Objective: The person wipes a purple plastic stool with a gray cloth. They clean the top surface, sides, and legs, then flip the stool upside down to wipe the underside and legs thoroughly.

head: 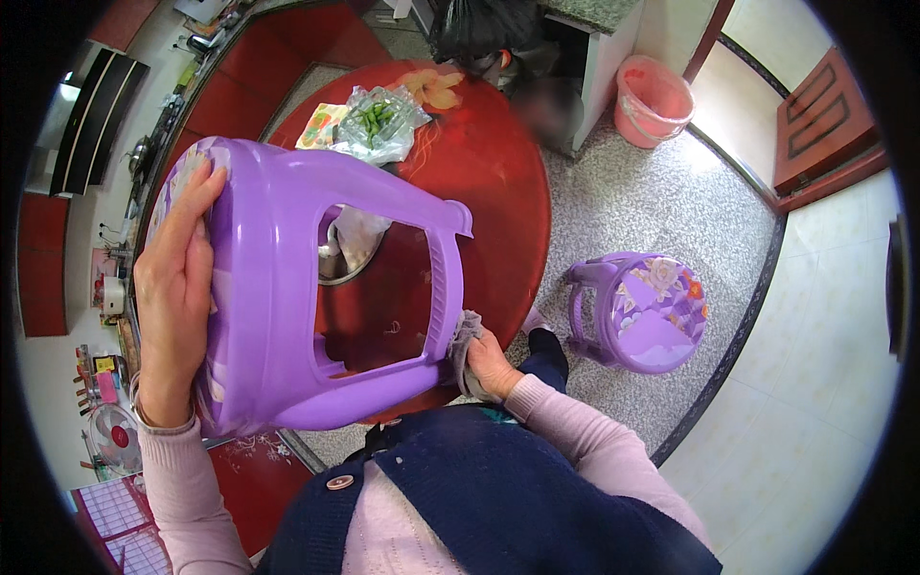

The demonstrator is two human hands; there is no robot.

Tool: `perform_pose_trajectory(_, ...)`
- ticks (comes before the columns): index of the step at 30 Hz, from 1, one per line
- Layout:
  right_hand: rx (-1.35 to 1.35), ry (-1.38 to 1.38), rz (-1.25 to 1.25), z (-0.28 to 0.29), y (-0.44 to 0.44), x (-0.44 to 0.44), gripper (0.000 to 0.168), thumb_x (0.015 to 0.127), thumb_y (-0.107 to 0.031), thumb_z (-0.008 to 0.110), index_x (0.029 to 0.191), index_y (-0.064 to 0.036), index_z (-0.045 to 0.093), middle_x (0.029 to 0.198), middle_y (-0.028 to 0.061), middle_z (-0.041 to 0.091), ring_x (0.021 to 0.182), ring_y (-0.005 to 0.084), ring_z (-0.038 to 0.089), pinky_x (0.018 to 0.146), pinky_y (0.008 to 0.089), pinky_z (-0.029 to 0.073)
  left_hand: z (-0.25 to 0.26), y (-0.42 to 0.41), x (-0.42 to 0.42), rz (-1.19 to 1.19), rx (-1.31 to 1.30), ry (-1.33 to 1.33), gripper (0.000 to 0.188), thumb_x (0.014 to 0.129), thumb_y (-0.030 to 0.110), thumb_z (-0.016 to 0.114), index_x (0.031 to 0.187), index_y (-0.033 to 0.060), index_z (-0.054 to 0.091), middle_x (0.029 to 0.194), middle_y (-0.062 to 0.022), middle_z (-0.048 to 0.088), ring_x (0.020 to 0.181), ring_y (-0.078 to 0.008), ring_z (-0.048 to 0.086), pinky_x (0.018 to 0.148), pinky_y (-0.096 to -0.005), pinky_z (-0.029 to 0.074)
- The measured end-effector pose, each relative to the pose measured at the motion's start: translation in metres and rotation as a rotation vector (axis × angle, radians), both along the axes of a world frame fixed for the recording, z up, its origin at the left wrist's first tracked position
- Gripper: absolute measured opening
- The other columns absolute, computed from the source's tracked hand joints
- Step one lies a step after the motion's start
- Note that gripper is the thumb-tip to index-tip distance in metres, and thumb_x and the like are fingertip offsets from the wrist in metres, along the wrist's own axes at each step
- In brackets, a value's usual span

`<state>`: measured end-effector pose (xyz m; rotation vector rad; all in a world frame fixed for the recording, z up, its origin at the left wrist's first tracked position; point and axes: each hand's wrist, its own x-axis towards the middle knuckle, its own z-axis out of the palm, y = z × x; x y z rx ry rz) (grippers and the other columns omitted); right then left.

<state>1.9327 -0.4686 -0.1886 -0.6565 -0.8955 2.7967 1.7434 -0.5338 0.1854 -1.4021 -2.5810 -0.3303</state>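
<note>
A purple plastic stool (277, 287) is tipped on its side above the red round table (496, 187), its legs pointing right. My left hand (180, 280) presses flat against its flower-patterned seat, thumb and fingers along the rim. In my right hand (492, 363) is a bunched grey cloth (466, 345), which meets the end of the stool's near leg. Through the opening between the legs, part of a metal bowl (352, 269) with a clear plastic bag shows; the stool hides the rest of it.
Green peppers (375, 121) lie in a clear plastic bag at the table's far side, beside a patterned packet (321, 126). A second purple stool (658, 313) stands upright on the speckled floor to the right. Behind it are a pink bucket (652, 100) and a black bag (485, 29).
</note>
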Motion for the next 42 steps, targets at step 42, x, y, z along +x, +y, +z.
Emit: perform_pose_trajectory(42, 1.263, 0.528, -0.102, 0.292, 0.109, -0.197, 0.015, 0.077, -0.01, 0.057, 0.085, 0.002, 0.055, 0.093, 0.0222, 0.058, 0.09, 0.0426, 0.054, 0.077, 0.0462, 0.044, 0.005, 0.005, 0.004, -0.046, 0.097, 0.066, 0.066, 0.081, -0.009, 0.05, 0.143, -0.0021, 0.031, 0.135, -0.0232, 0.049, 0.119, -0.0368, 0.053, 0.098, -0.0391, 0.043)
